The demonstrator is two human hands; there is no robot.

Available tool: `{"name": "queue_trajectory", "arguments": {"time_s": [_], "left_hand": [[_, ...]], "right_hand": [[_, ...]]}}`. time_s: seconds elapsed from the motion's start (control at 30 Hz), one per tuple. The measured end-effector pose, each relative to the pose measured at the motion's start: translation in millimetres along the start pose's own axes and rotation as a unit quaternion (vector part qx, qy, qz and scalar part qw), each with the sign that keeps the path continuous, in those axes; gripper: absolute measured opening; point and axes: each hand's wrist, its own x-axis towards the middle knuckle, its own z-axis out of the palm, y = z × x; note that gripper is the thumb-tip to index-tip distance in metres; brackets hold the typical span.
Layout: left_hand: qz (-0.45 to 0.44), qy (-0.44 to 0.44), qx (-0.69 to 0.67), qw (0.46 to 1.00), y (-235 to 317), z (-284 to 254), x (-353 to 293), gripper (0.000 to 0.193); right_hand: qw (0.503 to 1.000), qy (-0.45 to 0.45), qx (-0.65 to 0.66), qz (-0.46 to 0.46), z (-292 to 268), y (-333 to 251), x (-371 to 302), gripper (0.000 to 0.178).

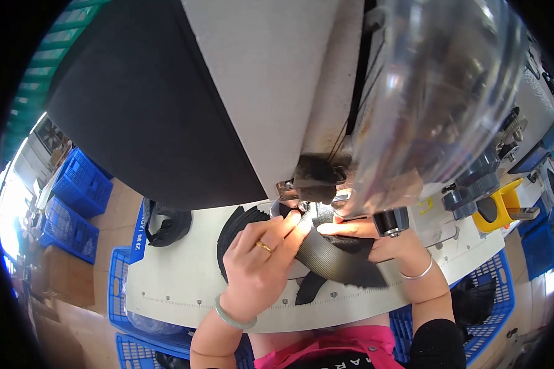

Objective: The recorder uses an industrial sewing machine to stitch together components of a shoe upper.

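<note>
Left grip (261, 252) touches dark strap (338, 261) by sewing machine (258, 80) | right grip (389, 248) touches it too, part hidden | can't tell if either squeezes

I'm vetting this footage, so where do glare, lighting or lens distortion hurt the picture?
All in the head view: glare streaks the clear plastic shield; light brightens the left hand at its fingertips; sheen shows on the dark strap; the far-left bright patch is blown out; the white table looks bowed along its front edge.
</note>
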Motion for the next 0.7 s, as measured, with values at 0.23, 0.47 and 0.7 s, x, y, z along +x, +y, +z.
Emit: {"name": "queue_trajectory", "arguments": {"time_s": [0.23, 0.47, 0.7], "left_hand": [[0.034, -0.024, 0.058, 0.997, 4.2, -4.5, 3.1, 0.037], [0.035, -0.033, 0.055, 0.997, 6.6, -5.7, 5.5, 0.038], [0.025, -0.034, 0.049, 0.998, 6.4, -2.1, 11.9, 0.037]], "right_hand": [[1.000, 0.006, 0.009, -0.025, 12.8, 15.5, -13.0, 0.043], [0.999, 0.014, 0.032, -0.011, 13.5, 18.0, -12.3, 0.043], [0.998, 0.041, -0.047, -0.004, 7.6, 15.9, -9.2, 0.041]]}}
